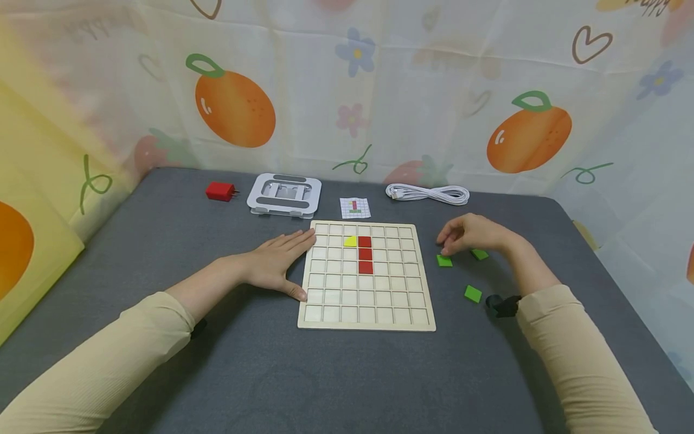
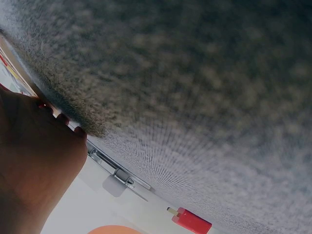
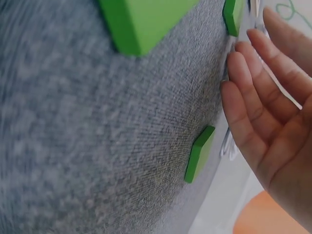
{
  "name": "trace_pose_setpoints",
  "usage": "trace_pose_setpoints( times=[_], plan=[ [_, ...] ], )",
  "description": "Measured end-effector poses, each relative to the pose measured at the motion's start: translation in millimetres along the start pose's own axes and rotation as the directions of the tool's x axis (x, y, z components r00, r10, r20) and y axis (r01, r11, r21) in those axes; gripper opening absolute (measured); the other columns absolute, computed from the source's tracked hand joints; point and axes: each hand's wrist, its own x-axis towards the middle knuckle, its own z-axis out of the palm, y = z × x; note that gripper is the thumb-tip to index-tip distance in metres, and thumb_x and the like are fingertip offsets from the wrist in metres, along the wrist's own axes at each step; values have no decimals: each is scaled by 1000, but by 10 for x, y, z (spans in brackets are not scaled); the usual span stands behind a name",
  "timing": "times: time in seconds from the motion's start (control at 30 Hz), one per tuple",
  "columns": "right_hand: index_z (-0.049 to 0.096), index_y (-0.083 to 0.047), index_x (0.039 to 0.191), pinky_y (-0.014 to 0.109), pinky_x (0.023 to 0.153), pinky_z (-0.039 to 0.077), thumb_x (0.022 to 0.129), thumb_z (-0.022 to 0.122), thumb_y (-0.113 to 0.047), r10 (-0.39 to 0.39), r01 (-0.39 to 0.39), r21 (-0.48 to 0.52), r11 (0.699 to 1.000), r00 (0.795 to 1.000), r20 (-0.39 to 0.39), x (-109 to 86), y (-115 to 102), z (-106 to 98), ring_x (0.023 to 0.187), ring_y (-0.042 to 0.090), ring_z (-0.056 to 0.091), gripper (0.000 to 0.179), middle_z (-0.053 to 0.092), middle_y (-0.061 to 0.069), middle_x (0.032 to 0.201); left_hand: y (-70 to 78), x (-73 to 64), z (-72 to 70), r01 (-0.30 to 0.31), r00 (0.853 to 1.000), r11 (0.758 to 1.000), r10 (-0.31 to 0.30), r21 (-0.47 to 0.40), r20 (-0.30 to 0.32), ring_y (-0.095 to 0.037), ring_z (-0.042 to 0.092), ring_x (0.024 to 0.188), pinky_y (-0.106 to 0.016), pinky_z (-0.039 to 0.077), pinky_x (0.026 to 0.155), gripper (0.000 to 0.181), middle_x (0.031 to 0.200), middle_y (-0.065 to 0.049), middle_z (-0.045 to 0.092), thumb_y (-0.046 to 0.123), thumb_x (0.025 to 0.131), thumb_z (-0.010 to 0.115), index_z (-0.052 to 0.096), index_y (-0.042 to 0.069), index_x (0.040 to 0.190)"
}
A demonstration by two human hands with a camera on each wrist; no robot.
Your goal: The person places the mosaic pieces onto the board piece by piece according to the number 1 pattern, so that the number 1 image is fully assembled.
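A pale wooden grid board (image 1: 332, 313) lies on the dark grey table. Three red square tiles (image 1: 365, 254) form a column in its cells, and a yellow tile (image 1: 350, 241) is left of the topmost one. My left hand (image 1: 273, 265) rests flat with spread fingers, its fingertips and thumb on the board's left edge. To the board's right, my right hand (image 1: 466, 234) hovers with loosely bent fingers, fingertips right at a green tile (image 1: 444, 261). A second green tile (image 1: 479, 254) is beneath this hand, and a third green tile (image 1: 473, 294) sits nearer my wrist.
Behind the board lie a red plug adapter (image 1: 220, 191), a white and grey folding stand (image 1: 284, 196), a small printed pattern card (image 1: 355, 208) and a coiled white cable (image 1: 427, 194). A fruit-patterned curtain (image 1: 303, 90) hangs at the table's far edge.
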Motion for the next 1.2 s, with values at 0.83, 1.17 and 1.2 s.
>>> trace_pose_setpoints(
  times=[0.83, 1.17, 1.2],
  plan=[
    [62, 3, 106, 23, 72, 48, 78, 82, -9, -50, 35, 98, 995, 986, 156, 51, 80, -1, 81, 13, 52, 37, 60, 6, 91, -8, 1, 5, 1, 1000, 1000, -1, 1, 1, -35, 7, 157, -60, 12, 125, 120, 170, -8, 4, 66, 75, 73, 9, 9, 160],
    [63, 2, 105, 24, 74, 47, 76, 83, -10, -44, 33, 77, 996, 988, 149, 42, 54, 20, 84, 16, 51, 37, 60, 8, 92, -12, 0, 7, 2, 1000, 1000, -2, 1, 3, -35, 6, 157, -59, 12, 125, 121, 170, -8, 4, 67, 75, 73, 10, 9, 160],
    [63, 2, 105, 24, 73, 47, 76, 83, -10, -44, 34, 73, 997, 988, 148, 40, 51, 21, 84, 16, 51, 36, 60, 7, 91, -12, 0, 8, 2, 1000, 1000, -2, 1, 4, -35, 6, 157, -59, 12, 125, 121, 170, -8, 4, 67, 75, 73, 9, 9, 160]
  ],
)
